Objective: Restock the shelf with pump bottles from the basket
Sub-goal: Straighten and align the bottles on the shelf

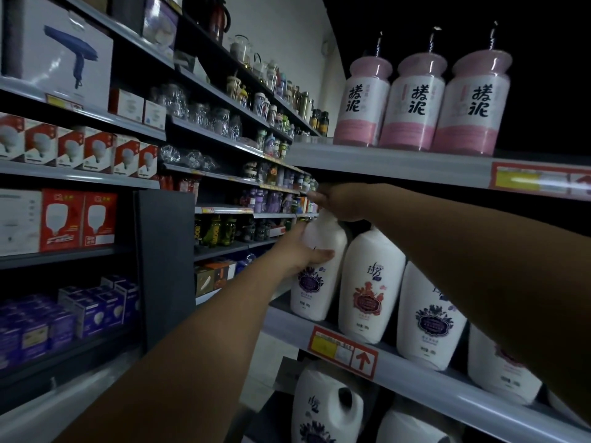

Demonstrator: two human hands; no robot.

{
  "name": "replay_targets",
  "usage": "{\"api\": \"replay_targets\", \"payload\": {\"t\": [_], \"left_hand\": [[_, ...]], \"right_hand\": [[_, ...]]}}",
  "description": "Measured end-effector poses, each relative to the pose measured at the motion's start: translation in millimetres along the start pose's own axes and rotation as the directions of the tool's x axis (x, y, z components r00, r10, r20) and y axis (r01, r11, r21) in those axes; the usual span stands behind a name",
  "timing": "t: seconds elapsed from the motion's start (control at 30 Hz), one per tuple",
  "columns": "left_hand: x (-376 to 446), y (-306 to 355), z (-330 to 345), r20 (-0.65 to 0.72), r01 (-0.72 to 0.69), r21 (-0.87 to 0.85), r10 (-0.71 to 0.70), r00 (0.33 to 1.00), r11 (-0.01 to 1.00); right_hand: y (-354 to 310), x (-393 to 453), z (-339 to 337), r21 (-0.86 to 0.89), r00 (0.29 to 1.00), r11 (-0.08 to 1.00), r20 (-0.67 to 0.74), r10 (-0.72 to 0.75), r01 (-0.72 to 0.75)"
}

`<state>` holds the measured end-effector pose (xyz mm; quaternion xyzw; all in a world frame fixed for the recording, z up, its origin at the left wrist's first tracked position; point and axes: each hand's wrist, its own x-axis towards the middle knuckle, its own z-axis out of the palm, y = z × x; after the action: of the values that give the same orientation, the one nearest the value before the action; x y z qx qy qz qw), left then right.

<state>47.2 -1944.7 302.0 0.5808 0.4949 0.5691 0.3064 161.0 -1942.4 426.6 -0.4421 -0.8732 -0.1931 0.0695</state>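
Left hand [295, 251] gripped the body and right hand [339, 201] clasped the top of a white plastic pump bottle [315, 276] at the grey metal shelf [425, 375] edge; it likely needed sliding back upright, label forward.

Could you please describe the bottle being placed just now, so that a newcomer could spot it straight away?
Find the shelf below the three pink jars; white bottles stand along it. The one meant is the leftmost bottle, with a purple label. Unlike its neighbours, both hands are on it: the left hand at its side, the right hand on top.
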Motion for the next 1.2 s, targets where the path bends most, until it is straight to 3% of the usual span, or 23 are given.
{"api": "replay_targets", "payload": {"t": [0.07,0.27,0.37,0.47,0.57,0.63,0.73,0.93,1.07,1.2], "left_hand": [[1.5,-1.9,0.9,-0.008,-0.01,-0.005,0.01,1.0,1.0],[3.2,-2.9,4.3,-0.014,-0.017,-0.03,0.016,1.0,0.999],[1.5,-1.3,4.2,-0.005,-0.016,-0.033,0.016,1.0,0.999],[1.9,-2.3,2.5,-0.007,-0.014,-0.031,0.014,1.0,0.999],[0.3,-5.2,2.1,0.004,-0.009,-0.025,0.009,1.0,1.0],[-1.6,-6.2,3.2,-0.006,-0.012,-0.051,0.012,1.0,0.999],[-4.4,-9.2,6.2,-0.026,-0.009,-0.104,0.007,1.0,0.995],[-14.7,-16.6,24.5,-0.107,-0.07,0.025,0.072,0.992,0.997],[-19.5,-26.5,24.2,-0.073,-0.144,0.11,0.153,0.986,0.983],[-23.7,-28.9,24.2,-0.108,-0.118,0.157,0.135,0.985,0.981]], "right_hand": [[-7.4,6.4,2.2,0.117,0.995,0.988,-0.001,0.103,-0.103],[-8.4,15.6,12.6,0.222,0.983,0.966,-0.095,0.156,-0.131],[-14.0,7.4,13.4,0.229,0.974,0.964,-0.152,0.169,-0.131],[-13.8,-4.6,11.5,0.18,0.978,0.971,-0.107,0.181,-0.16],[1.8,-20.3,13.9,0.028,0.977,0.993,-0.177,0.119,-0.115],[13.3,-32.5,13.7,0.133,0.959,0.98,-0.219,0.177,-0.151],[28.9,-52.9,9.3,0.309,0.984,0.939,-0.042,0.173,-0.152],[42.9,-62.5,-0.2,0.352,0.963,0.899,0.159,0.217,-0.261],[39.5,-63.6,4.5,0.215,0.979,0.955,0.074,0.191,-0.202],[36.8,-66.6,10.0,0.185,0.979,0.961,0.021,0.205,-0.205]]}}
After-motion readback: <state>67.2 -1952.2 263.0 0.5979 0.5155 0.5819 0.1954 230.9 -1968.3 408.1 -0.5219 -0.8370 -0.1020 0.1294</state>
